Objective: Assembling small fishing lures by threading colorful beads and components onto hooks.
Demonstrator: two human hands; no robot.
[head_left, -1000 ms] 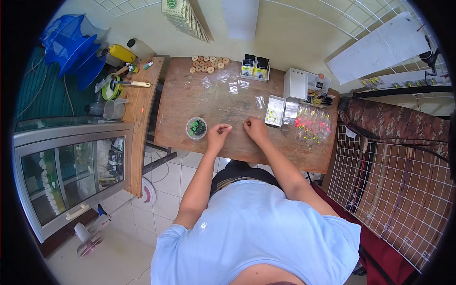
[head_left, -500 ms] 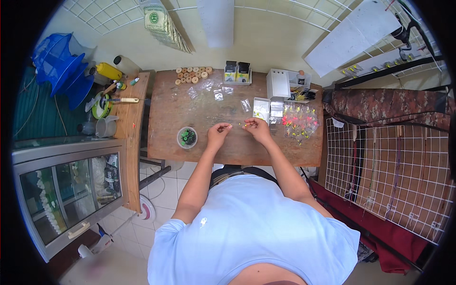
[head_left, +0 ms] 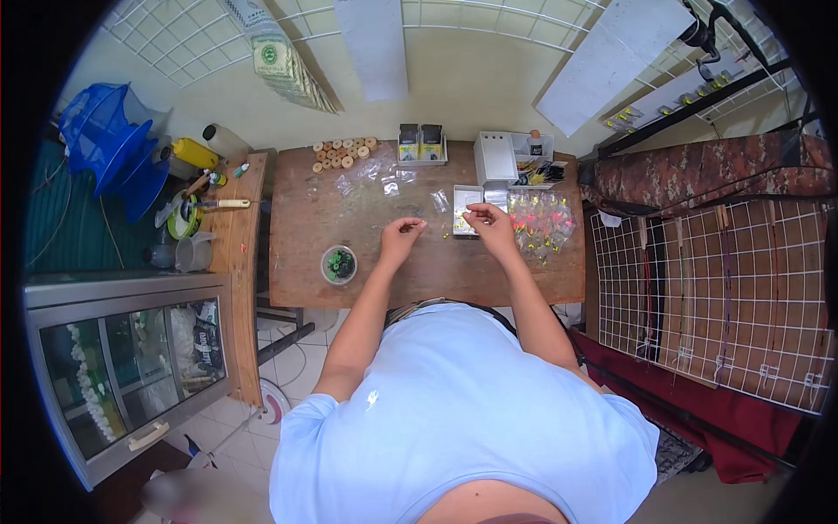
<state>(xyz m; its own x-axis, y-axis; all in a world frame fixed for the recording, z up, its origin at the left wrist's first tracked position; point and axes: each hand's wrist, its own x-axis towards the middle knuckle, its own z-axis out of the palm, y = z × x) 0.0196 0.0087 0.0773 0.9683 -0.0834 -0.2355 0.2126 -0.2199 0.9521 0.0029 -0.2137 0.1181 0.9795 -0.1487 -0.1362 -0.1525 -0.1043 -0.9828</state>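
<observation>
Both hands are up over the wooden worktop [head_left: 367, 262], fingertips pinched narrow. Left hand [head_left: 401, 236] and right hand [head_left: 489, 218] each seem to pinch something tiny, too small to tell its shape or which way it points. Small clear tray [head_left: 465, 210] sits beside the right hand, round cup of green bits [head_left: 339, 264] left.

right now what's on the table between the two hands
In the head view, only bare wood shows between the left hand and the right hand; a small clear bag lies just beyond the gap, and the white tray beside the right hand.
</observation>
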